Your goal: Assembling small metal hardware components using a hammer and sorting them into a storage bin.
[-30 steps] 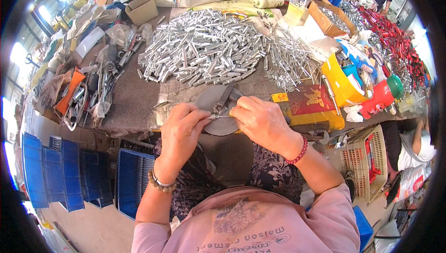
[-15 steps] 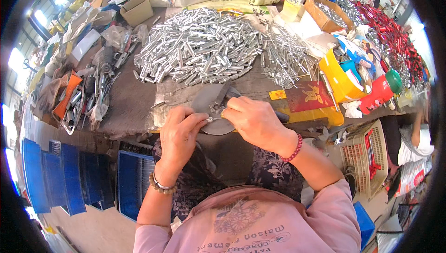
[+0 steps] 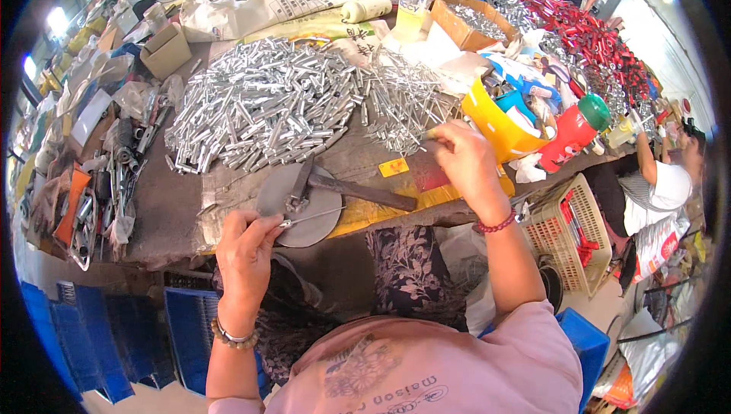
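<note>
My left hand pinches a small metal fitting with a thin metal rod sticking out of it to the right, over a grey round plate at the table's near edge. A hammer with a dark handle lies across that plate. Farther right, my right hand is curled at the near edge of a heap of thin metal rods; its fingertips are bent together, and what they hold is too small to make out. Left of the rods lies a big heap of short silver metal tubes.
A yellow container and a red bottle with a green cap stand right of my right hand. Tools and plastic bags crowd the left side. A beige basket and blue crates are below table level. Other people work beyond and to the right.
My right hand has left the fitting and moved right and away to the rod heap. My left hand still holds the fitting with its rod. The hammer and plate now show more fully.
</note>
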### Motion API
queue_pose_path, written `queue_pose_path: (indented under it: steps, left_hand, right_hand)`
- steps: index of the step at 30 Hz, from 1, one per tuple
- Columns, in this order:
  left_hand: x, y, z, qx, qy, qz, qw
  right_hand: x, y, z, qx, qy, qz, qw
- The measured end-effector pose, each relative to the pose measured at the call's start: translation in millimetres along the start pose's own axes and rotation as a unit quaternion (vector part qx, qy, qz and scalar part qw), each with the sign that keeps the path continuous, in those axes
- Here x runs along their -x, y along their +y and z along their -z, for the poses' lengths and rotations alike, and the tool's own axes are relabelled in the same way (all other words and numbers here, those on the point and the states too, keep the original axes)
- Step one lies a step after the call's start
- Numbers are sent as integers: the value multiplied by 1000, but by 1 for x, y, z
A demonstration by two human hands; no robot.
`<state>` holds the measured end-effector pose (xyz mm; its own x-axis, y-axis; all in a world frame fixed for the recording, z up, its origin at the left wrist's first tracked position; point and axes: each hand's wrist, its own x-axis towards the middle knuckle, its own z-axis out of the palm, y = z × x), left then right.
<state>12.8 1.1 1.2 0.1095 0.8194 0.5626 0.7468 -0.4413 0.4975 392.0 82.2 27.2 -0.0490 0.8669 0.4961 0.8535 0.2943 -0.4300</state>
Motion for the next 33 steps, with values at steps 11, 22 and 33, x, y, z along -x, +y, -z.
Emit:
queue_pose_path:
  steps: [11,22,33]
  left_hand:
    - [3,-3,0,-9,14,-13,1000]
    - [8,-5,4,-10,16,-10,1000]
    - [10,-9,1,6,5,-29,1000]
  right_hand:
    - [6,18,-18,37,-38,-5,999]
    - [5,-115,-25,-207,-83,37,974]
    - [13,-173,-74,-288,-172,143,931]
